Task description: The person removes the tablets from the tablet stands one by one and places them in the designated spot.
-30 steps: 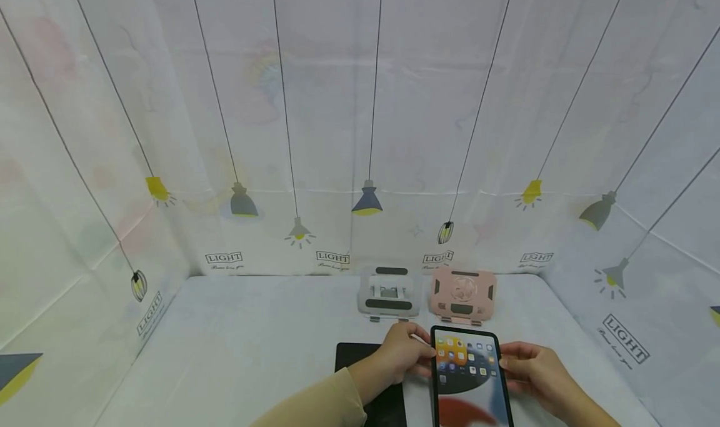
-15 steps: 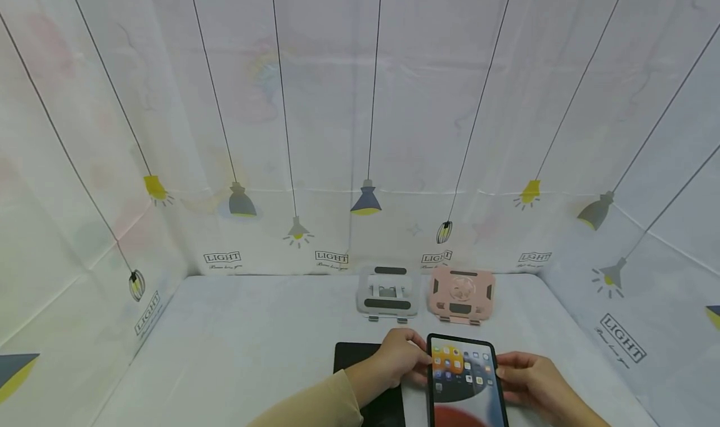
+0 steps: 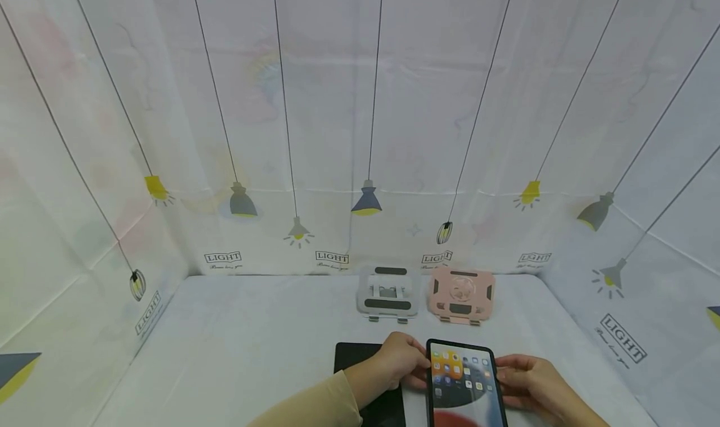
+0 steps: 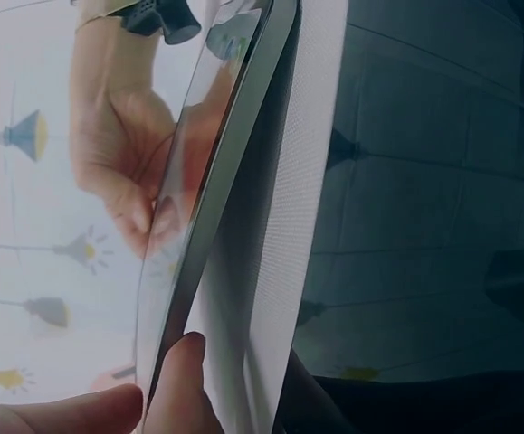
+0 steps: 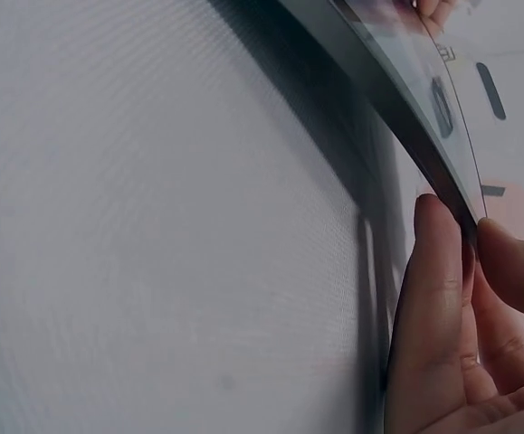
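Observation:
A tablet [image 3: 465, 383] with a lit screen of app icons is held between my two hands over the white tabletop. My left hand [image 3: 400, 359] pinches its left edge; thumb and fingers show at the metal side of the tablet [image 4: 216, 181] in the left wrist view. On the opposite edge my right hand [image 3: 531, 383] pinches the rim, thumb on the screen side and fingers behind, as the right hand [image 5: 470, 334] shows in its wrist view. The tablet is tilted, with a gap beneath it. Its near end falls outside the head view.
A black glossy flat panel [image 3: 385, 411] lies left of the tablet, partly under my left forearm. Behind stand a grey folding stand [image 3: 388, 289] and a pink folding stand [image 3: 462, 292], side by side on the white tabletop [image 3: 253, 339]. A lamp-printed white curtain [image 3: 315, 133] encloses the table.
The tablet has shifted a little toward me and slightly left, with both hands still gripping its edges. The stands and the black panel stay put.

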`<act>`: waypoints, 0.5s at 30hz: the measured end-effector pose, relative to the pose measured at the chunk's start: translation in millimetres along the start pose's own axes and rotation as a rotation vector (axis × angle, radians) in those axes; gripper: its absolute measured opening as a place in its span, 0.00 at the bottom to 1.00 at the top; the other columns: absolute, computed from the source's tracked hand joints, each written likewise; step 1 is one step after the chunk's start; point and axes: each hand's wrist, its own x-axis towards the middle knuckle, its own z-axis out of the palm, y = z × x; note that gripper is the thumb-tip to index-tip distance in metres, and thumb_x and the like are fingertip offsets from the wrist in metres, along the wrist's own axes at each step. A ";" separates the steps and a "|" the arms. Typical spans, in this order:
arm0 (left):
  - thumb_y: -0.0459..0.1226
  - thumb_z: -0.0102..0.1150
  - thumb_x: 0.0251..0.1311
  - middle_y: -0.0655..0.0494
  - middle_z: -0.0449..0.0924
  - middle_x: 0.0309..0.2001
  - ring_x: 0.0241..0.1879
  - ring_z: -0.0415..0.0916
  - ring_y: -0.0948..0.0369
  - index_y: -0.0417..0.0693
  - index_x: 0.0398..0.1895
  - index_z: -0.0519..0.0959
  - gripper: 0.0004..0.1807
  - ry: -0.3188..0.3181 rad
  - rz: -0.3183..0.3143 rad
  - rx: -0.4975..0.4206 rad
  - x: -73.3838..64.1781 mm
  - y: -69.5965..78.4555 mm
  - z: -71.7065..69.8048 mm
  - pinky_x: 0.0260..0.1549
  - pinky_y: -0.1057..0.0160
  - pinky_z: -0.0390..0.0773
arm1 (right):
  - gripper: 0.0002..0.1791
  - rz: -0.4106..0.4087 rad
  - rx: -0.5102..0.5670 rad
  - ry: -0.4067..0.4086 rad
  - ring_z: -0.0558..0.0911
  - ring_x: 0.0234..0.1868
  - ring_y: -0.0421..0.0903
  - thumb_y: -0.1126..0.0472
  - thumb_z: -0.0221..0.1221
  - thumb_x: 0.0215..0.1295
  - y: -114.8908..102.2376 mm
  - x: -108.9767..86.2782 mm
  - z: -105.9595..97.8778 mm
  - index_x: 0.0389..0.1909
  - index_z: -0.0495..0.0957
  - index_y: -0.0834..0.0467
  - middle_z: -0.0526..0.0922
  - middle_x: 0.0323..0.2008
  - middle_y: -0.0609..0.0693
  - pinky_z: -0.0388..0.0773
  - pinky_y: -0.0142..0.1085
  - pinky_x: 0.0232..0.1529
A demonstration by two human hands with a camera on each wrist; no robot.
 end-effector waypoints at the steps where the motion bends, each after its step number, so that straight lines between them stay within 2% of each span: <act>1: 0.26 0.69 0.64 0.49 0.89 0.36 0.32 0.89 0.60 0.41 0.41 0.85 0.05 -0.004 -0.005 0.001 0.0 -0.4 -0.1 0.32 0.63 0.92 | 0.18 0.003 -0.001 -0.013 0.90 0.40 0.50 0.67 0.67 0.70 0.2 -0.5 -0.9 0.59 0.82 0.64 0.92 0.41 0.52 0.93 0.46 0.46; 6: 0.24 0.65 0.65 0.48 0.90 0.36 0.31 0.88 0.61 0.41 0.39 0.85 0.06 -0.023 -0.026 -0.007 -2.2 -0.2 -1.5 0.30 0.66 0.91 | 0.18 0.025 0.000 -0.027 0.90 0.41 0.50 0.67 0.66 0.72 0.5 -1.3 -2.2 0.60 0.82 0.65 0.92 0.42 0.53 0.93 0.47 0.48; 13: 0.22 0.62 0.65 0.47 0.91 0.35 0.27 0.86 0.63 0.41 0.38 0.85 0.08 -0.052 -0.041 0.000 -4.5 0.0 -5.1 0.30 0.67 0.91 | 0.20 0.047 -0.008 0.022 0.91 0.41 0.52 0.70 0.65 0.71 1.3 -1.3 0.5 0.62 0.80 0.67 0.92 0.43 0.56 0.92 0.48 0.49; 15: 0.21 0.61 0.65 0.47 0.91 0.36 0.26 0.85 0.64 0.40 0.38 0.85 0.09 -0.069 -0.049 0.003 -5.3 0.6 -6.6 0.32 0.66 0.91 | 0.19 0.043 -0.010 0.005 0.91 0.41 0.52 0.70 0.64 0.72 1.6 -1.5 -0.5 0.62 0.80 0.67 0.93 0.43 0.56 0.92 0.48 0.49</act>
